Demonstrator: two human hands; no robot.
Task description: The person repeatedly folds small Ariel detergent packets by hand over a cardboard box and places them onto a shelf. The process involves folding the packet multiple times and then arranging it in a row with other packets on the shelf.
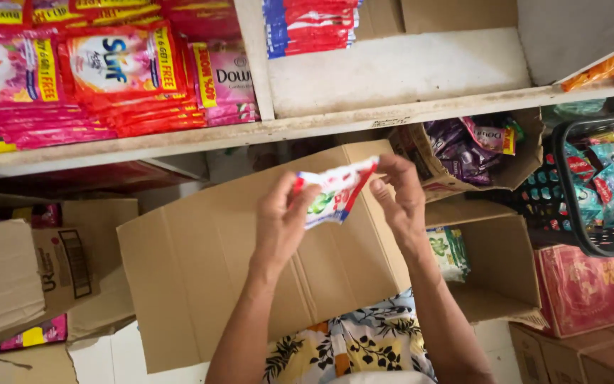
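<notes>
a white, red and blue sachet (335,190) is held over the big box (250,270), below the shelf (392,114). left hand (283,217) and right hand (397,195) each keep a closed grip on one end. purple sachets (456,153) lie right of the box, a black basket (598,185) further right.

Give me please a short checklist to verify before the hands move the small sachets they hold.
1. Left hand grips the sachet strip: ok, fingers closed on its lower end.
2. Right hand grips the strip too: ok, fingertips pinch its upper end.
3. Strip is whole, not torn: cannot tell.
4. White shelf has bare room beside the red and blue packets: ok.
5. Open cardboard box below still holds sachets: ok, some green ones show.
6. Box flap clear of the arms: not ok, it lies close under them.
</notes>
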